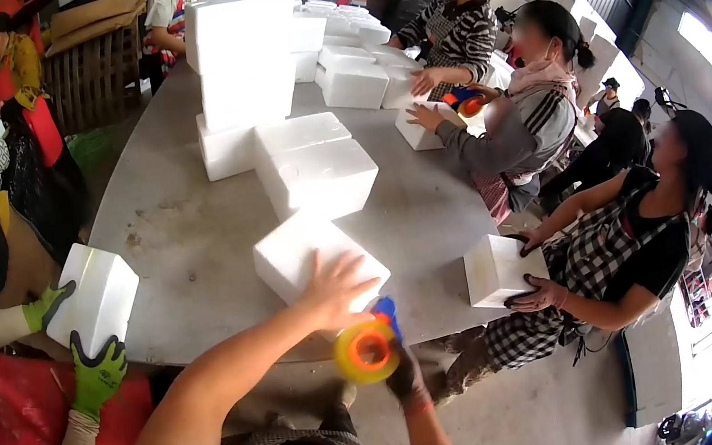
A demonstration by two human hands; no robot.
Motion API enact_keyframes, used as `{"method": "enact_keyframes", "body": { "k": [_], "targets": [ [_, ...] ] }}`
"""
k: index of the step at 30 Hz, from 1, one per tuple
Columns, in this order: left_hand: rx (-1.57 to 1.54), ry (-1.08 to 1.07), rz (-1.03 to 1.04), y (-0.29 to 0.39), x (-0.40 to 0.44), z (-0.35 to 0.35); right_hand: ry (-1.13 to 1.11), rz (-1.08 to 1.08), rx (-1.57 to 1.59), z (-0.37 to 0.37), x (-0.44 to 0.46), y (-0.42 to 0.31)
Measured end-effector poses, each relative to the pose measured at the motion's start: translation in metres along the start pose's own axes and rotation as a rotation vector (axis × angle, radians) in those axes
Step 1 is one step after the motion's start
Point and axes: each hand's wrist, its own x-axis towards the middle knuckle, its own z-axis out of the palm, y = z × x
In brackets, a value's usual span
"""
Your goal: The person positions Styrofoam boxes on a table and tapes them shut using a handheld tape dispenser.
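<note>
A white foam box point(297, 253) sits at the near edge of the table, turned at an angle. My left hand point(334, 291), bare, lies on its near side with the fingers spread. In my right hand point(405, 372), which wears a dark glove, is a tape dispenser point(384, 310) with a roll of yellow tape point(343, 366) on an orange core. The dispenser is close to the box's near corner; whether they touch I cannot tell.
Beyond my box stand more foam boxes point(322, 177) and a tall stack point(238, 66) on the grey table point(167, 240). Green-gloved hands point(97, 373) hold a box point(94, 291) at left. Co-workers at right handle another box point(492, 272) and a farther one point(421, 129).
</note>
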Motion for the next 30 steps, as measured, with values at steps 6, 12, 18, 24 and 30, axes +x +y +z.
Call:
{"method": "enact_keyframes", "body": {
  "k": [6, 12, 18, 24, 30],
  "targets": [
    [-0.021, -0.009, -0.025, 0.001, -0.002, 0.003, 0.042, 0.134, -0.104, 0.039, -0.095, 0.068],
    [0.005, 0.121, 0.013, -0.002, -0.003, -0.001, -0.318, -0.1, -0.604, 0.069, -0.001, 0.048],
    [-0.156, 0.043, 0.02, -0.009, -0.005, -0.015, -0.788, -0.105, -1.15, 0.089, 0.066, 0.039],
    [-0.752, 0.568, -0.685, -0.065, -0.097, -0.013, -0.709, 0.186, -0.505, 0.083, 0.031, -0.109],
    [-1.44, 0.419, -1.152, -0.016, -0.091, 0.054, -0.395, -0.022, 0.053, 0.085, 0.149, -0.126]
  ]
}}
